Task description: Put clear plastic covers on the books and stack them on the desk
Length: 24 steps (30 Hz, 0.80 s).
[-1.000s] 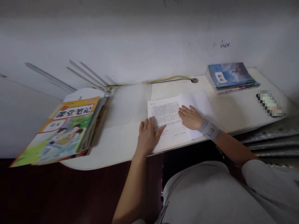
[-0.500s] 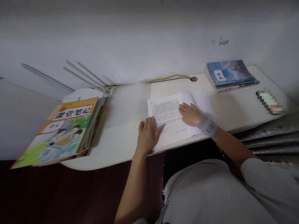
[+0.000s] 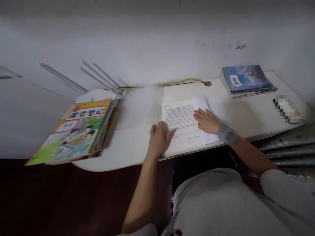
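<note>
A book [image 3: 180,113] lies spread on the white desk in front of me, with a page of dense print on its left side and a plain white sheet or flap [image 3: 218,105] on its right. My left hand [image 3: 158,139] rests on the lower left edge of the printed page, thumb apart from the fingers. Flat across the inner edge of the white sheet lies my right hand [image 3: 207,121], its fingers stretched out over the border with the print. A grey band [image 3: 226,133] is around my right wrist. Neither hand grasps anything that I can see.
At the left, a stack of books with a yellow and green cover [image 3: 81,131] juts past the edge of the desk [image 3: 130,144]. A blue-covered stack [image 3: 247,78] and a blurred phone [image 3: 287,109] are at the right. Yellow and black cables [image 3: 184,80] run along the wall.
The whole view has shifted slightly, so the desk and its things appear further right. Both hands keep nearly the same places on the book.
</note>
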Available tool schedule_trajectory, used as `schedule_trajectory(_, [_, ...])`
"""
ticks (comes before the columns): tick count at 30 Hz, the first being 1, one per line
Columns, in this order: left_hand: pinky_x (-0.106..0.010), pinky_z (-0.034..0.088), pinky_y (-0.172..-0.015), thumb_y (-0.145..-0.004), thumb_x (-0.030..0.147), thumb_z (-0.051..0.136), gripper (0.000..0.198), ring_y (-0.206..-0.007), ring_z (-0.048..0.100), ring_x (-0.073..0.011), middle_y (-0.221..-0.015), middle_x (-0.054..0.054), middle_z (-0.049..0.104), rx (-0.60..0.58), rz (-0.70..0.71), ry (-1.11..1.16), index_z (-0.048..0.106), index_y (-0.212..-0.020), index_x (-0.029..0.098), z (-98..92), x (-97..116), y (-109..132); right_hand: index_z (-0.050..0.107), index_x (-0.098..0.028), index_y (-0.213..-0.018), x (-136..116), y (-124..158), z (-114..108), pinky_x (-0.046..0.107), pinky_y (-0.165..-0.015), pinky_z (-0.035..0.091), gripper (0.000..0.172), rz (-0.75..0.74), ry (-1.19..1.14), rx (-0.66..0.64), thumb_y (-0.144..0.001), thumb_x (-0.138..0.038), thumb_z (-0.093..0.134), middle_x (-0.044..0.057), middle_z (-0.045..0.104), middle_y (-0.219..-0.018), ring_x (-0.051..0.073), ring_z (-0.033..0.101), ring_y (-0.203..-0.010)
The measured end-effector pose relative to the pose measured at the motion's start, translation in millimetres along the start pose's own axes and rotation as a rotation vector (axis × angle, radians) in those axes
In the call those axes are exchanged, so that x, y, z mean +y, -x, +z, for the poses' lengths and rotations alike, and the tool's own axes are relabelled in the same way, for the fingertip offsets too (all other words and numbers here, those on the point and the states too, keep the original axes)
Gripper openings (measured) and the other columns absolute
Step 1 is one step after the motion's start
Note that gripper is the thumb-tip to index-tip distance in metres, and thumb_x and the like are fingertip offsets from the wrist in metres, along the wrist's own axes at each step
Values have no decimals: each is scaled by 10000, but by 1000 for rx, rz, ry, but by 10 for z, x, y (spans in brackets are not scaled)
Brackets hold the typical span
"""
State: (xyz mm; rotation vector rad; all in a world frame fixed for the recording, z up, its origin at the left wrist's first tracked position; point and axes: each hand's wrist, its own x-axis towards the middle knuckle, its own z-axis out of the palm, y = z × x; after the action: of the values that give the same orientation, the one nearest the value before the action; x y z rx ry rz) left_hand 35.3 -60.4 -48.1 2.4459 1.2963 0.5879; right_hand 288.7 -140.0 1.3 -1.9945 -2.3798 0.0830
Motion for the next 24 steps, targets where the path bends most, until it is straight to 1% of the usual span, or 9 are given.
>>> schedule_trajectory(4, [-537, 207, -1161, -918, 481, 383, 559, -1348, 411, -349, -1338, -244, 535, -32, 48, -55, 423, -1300, 74, -17, 27, -6, 443, -85, -1407, -205, 214, 23, 560, -1149, 234, 522, 28, 10, 56, -892, -152, 389, 160, 328, -1545, 295, 267, -1441])
schedule_trajectory(8, [-530, 191, -1170, -919, 480, 393, 546, -1350, 412, -339, -1336, -233, 541, -39, 50, -64, 428, -1291, 82, -17, 34, -6, 468, -26, -1381, -379, 495, 135, 574, -1139, 246, 500, 74, 47, 122, -904, -137, 364, 214, 350, -1518, 319, 280, -1432])
schedule_trajectory(12, [-541, 172, -1177, -892, 478, 453, 565, -1366, 390, -341, -1354, -221, 536, -45, 33, -25, 428, -1305, 93, -21, 45, -17, 468, -26, -1385, -381, 623, 133, 564, -1144, 249, 496, 67, 52, 119, -923, -155, 345, 203, 363, -1512, 309, 300, -1425])
schedule_trajectory(13, [-544, 178, -1176, -881, 476, 473, 570, -1365, 391, -344, -1355, -218, 537, -43, 22, -6, 437, -1304, 96, -31, 51, -20, 472, -29, -1384, -376, 622, 106, 557, -1144, 256, 494, 64, 50, 106, -925, -161, 349, 200, 369, -1509, 306, 308, -1422])
schedule_trajectory(15, [-546, 231, -1159, -867, 469, 505, 550, -1344, 416, -347, -1338, -201, 559, -33, -39, 54, 475, -1289, 118, -70, 70, -18, 471, -33, -1387, -379, 590, 37, 545, -1142, 268, 496, 41, 46, 85, -924, -179, 371, 198, 364, -1513, 309, 309, -1422])
schedule_trajectory(18, [-531, 338, -1109, -876, 446, 516, 474, -1282, 491, -331, -1313, -165, 595, 10, -228, 211, 541, -1257, 165, -165, 117, 1, 472, -46, -1389, -410, 503, -40, 562, -1146, 249, 494, -19, 57, 86, -924, -187, 384, 190, 350, -1524, 319, 295, -1426])
schedule_trajectory(20, [-509, 377, -1090, -871, 417, 536, 435, -1257, 524, -312, -1309, -148, 605, 52, -344, 368, 576, -1229, 173, -238, 152, 8, 499, -47, -1368, -424, 445, -49, 594, -1143, 230, 476, -28, 68, 66, -932, -166, 350, 190, 404, -1493, 324, 319, -1414])
schedule_trajectory(22, [-483, 429, -1058, -848, 383, 567, 391, -1209, 570, -289, -1256, -147, 636, 77, -436, 602, 611, -1165, 158, -312, 173, -13, 520, -36, -1346, -418, 403, -28, 606, -1135, 233, 469, -26, 73, 37, -932, -143, 328, 197, 472, -1444, 326, 346, -1400])
schedule_trajectory(24, [-449, 497, -991, -814, 337, 602, 305, -1114, 632, -260, -1131, -145, 687, 58, -533, 887, 640, -1048, 145, -389, 167, -73, 519, -25, -1344, -397, 378, 4, 598, -1131, 246, 468, -40, 70, 26, -927, -140, 340, 207, 495, -1422, 325, 354, -1396])
